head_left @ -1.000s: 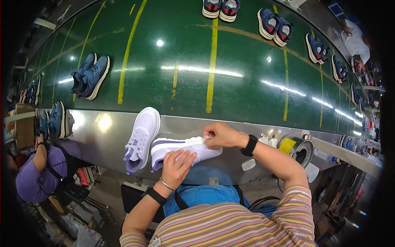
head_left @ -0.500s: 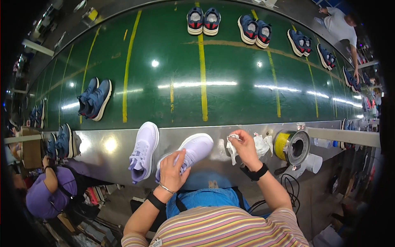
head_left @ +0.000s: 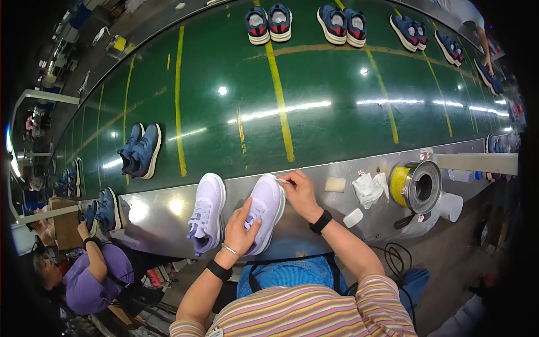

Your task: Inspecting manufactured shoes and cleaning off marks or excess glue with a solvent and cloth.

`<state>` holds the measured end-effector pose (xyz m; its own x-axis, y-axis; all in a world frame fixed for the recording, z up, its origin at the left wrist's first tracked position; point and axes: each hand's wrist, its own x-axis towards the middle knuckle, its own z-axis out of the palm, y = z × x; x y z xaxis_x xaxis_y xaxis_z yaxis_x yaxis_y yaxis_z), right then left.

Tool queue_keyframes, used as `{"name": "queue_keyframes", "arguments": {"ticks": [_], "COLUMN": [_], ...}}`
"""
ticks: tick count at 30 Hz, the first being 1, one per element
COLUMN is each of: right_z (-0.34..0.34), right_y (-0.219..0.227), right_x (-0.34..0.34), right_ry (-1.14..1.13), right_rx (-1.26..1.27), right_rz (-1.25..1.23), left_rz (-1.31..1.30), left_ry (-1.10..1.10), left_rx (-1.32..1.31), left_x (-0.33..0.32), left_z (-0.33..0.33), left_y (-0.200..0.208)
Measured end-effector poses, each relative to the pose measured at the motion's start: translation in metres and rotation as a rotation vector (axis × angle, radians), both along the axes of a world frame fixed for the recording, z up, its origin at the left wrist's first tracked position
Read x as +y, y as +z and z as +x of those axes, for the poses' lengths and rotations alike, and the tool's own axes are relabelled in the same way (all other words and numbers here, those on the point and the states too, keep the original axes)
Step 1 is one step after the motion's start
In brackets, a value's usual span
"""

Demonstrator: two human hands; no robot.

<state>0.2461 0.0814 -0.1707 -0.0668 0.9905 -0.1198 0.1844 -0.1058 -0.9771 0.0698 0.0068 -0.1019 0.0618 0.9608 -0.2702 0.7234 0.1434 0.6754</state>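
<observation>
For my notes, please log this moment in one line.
left hand: on lavender shoe | right hand: pinching small white piece at shoe's toe | beside: matching shoe

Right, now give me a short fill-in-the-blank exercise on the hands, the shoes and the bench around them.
1. The left hand holds the lavender shoe that stands to the ____ of its mate.
2. The right hand is by that shoe's toe, not its ____.
3. The round tin has a ____ label.
4. Between its yellow lines, the belt is ____.

Missing words: right; heel; yellow; green.
</observation>
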Motion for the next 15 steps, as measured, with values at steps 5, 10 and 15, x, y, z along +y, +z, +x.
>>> {"name": "queue_keyframes", "arguments": {"ticks": [5, 10, 15], "right_z": [-0.001, 0.000, -0.005], "right_y": [0.003, 0.008, 0.005], "right_x": [-0.028, -0.048, -0.019], "right_ry": [-0.020, -0.050, -0.092], "right_rx": [-0.098, -0.040, -0.042], "right_rz": [0.121, 0.128, 0.169], "left_rz": [0.012, -0.014, -0.044], "left_ry": [-0.020, -0.018, -0.035], "left_rx": [-0.015, -0.036, -0.016], "left_x": [0.000, 0.001, 0.005], "left_z": [-0.005, -0.007, -0.005], "left_y": [-0.002, -0.003, 0.000]}}
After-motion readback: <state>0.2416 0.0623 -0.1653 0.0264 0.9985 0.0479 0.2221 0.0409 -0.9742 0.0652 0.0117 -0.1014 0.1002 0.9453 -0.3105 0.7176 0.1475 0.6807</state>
